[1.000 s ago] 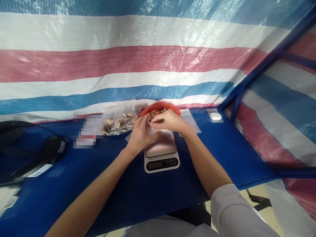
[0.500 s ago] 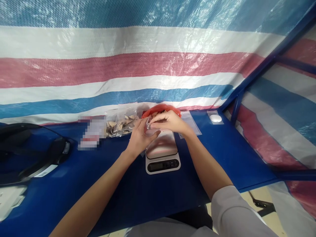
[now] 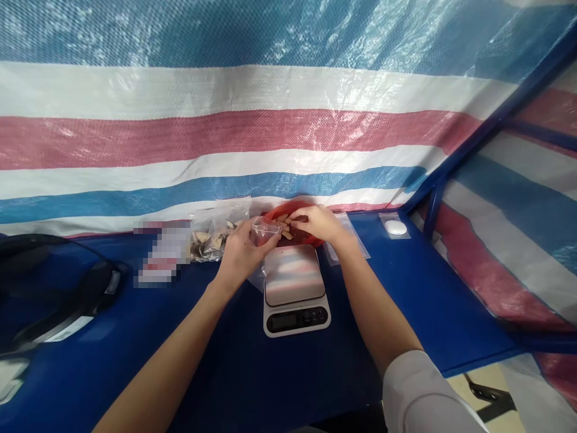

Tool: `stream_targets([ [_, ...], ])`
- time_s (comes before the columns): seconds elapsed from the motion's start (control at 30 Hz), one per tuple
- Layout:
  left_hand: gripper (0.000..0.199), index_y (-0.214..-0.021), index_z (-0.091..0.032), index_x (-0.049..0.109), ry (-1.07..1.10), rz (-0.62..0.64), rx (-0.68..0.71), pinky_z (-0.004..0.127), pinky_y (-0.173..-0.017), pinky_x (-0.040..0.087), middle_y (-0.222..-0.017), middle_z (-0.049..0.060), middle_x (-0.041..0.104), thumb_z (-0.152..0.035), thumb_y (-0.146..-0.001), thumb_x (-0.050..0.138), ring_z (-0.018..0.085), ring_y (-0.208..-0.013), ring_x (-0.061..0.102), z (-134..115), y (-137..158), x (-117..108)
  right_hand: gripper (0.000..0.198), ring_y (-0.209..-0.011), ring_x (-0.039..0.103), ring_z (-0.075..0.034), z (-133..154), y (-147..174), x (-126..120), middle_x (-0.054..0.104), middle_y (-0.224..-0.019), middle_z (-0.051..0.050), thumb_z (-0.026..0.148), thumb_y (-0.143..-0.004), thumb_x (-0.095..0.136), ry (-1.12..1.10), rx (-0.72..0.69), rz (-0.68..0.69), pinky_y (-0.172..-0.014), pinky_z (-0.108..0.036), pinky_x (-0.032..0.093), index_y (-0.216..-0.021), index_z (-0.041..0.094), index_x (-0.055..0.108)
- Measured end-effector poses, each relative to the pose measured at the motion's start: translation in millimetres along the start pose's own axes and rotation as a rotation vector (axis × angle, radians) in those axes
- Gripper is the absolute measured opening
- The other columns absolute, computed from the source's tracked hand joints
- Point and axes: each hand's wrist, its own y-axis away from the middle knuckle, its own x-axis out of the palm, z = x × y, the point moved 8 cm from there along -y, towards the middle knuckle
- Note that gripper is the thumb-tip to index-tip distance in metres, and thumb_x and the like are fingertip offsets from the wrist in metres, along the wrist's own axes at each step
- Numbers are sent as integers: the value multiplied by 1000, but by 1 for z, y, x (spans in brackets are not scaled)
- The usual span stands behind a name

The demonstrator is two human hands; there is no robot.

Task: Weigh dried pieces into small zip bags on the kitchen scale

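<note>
A small clear zip bag (image 3: 265, 227) is in my left hand (image 3: 243, 249), its mouth spread between thumb and fingers. My right hand (image 3: 318, 222) reaches over a red basket or bag (image 3: 282, 208), fingers pinched at some pale brown dried slices (image 3: 285, 233). The slices lie in the red holder, right beside the bag's mouth. Just in front of both hands stands a white kitchen scale (image 3: 297, 325) with a shiny metal plate (image 3: 295, 273), nothing lying on the plate. The bag's lower part hangs by the scale's left edge.
Clear bags of dried slices (image 3: 210, 240) lie left of my left hand. A flat clear bag (image 3: 358, 237) is behind my right wrist. A white oval object (image 3: 395, 228) sits at the right, a black headset (image 3: 97, 288) at the left. Striped sheeting (image 3: 270, 132) closes the back.
My right hand has moved from the bag's mouth to the slices in the red holder. My left hand has shifted slightly left with the bag, whose mouth now shows open.
</note>
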Motion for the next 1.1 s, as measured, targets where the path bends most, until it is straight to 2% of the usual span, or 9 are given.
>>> stream_targets([
  [0.1,50,-116,-18,67,-20,2,19,38,-81,55,-102,8,73,-52,-80,71,24,-83,67,4,2,-1,24,-94,70,-21,7,-6,20,79,-103,-2,34,-96,57,126,-9,79,-76,-28,48,-103,28,80],
  [0.2,44,-114,-19,68,-20,-8,50,37,-78,55,-96,6,72,-48,-81,72,22,-77,65,7,3,-3,25,-102,68,-24,12,-6,34,78,-106,-4,34,-96,56,208,-30,120,-74,-29,47,-103,27,79],
  [0.47,42,-115,-18,68,12,29,72,34,-73,52,-92,5,70,-44,-83,72,19,-71,60,10,3,1,35,-118,62,-27,6,-2,42,74,-124,-5,40,-103,45,309,21,129,-74,-32,51,-120,29,73],
  [0.7,43,-116,-17,68,53,67,60,38,-79,53,-96,7,70,-44,-83,72,23,-83,66,10,3,6,39,-120,61,-26,3,-4,53,66,-139,-2,38,-104,40,347,36,145,-76,-35,54,-131,31,68],
  [0.97,44,-117,-17,67,72,36,86,40,-82,56,-101,8,72,-43,-82,73,26,-91,70,10,5,7,35,-124,59,-28,0,-6,54,67,-136,-4,31,-102,46,288,76,166,-85,-38,56,-128,30,69],
  [1.1,45,-117,-16,67,75,31,98,40,-83,57,-102,9,73,-43,-82,74,27,-95,71,9,5,6,35,-124,58,-29,1,-6,54,70,-132,-4,25,-99,50,266,63,158,-84,-38,55,-126,30,70],
])
